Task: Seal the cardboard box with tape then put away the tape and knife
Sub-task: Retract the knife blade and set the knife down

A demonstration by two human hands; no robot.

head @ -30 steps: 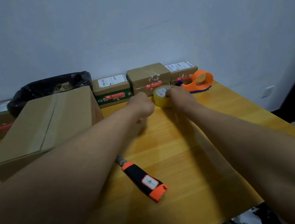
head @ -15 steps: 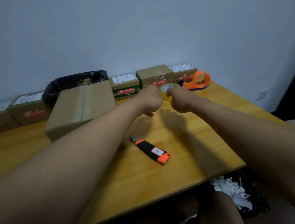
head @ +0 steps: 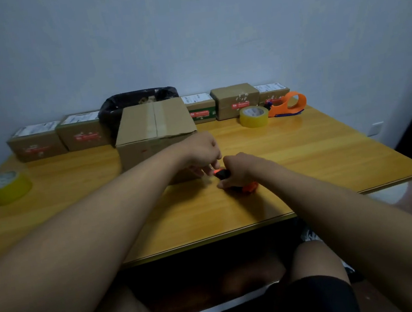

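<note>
Hands [head: 239, 168] now off tape [head: 253, 116], on knife [head: 238, 181]

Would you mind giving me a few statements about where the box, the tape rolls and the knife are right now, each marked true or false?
1. The right hand is closed over the orange and black knife. True.
2. The cardboard box has its top flaps standing open. False: the flaps are shut, with a tape strip along the seam.
3. A yellow tape roll sits beside the orange tape dispenser. True.
4. The left hand is lifting a tape roll. False: it is by the knife's tip.
5. A second tape roll sits at the table's far left. True.
</note>
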